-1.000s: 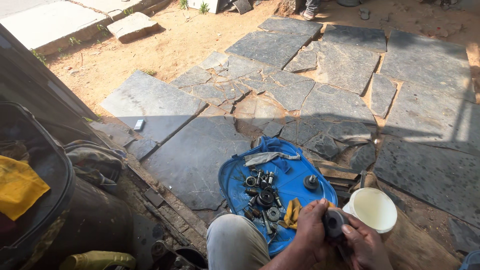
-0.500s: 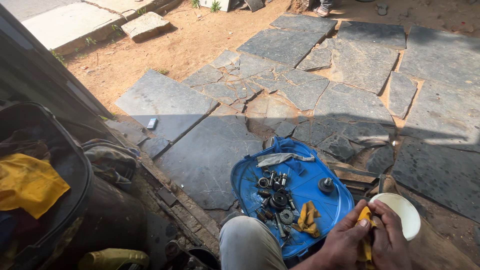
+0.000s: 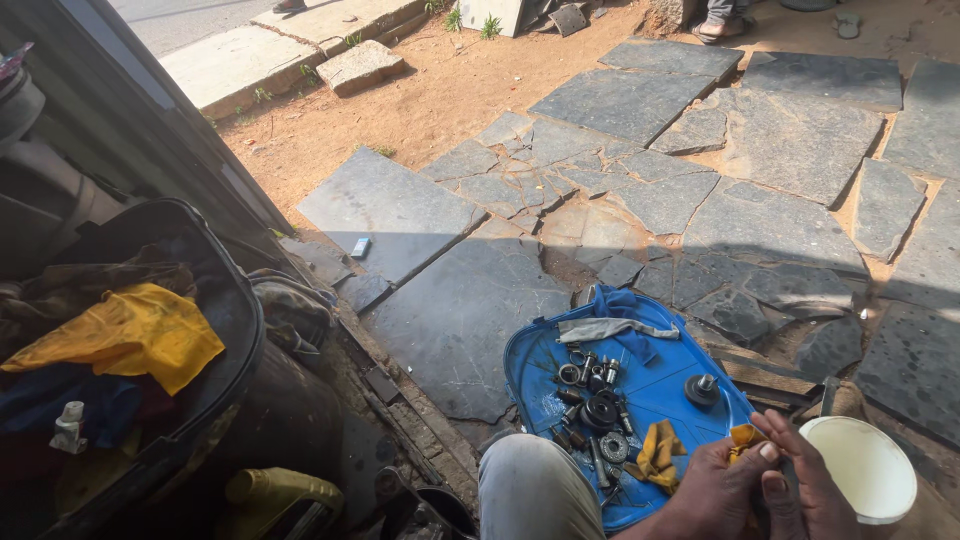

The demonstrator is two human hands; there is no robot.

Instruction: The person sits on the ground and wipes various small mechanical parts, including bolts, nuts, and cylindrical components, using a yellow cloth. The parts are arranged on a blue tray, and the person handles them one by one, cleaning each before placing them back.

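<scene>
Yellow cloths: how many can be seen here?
3: a large yellow cloth in the black bin on the left, a small yellow rag on the blue tray, another between the hands. More may be hidden.

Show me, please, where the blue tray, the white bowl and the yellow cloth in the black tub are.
blue tray (image 3: pixel 672 385), head view, bare floor of the tray.
white bowl (image 3: pixel 858 468), head view, inside of the bowl.
yellow cloth (image 3: pixel 135 335), head view, middle of the cloth.

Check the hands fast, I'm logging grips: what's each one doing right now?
Left hand: closed on a yellow cloth.
Right hand: fingers curled against the left; what it holds cannot be told.
</scene>
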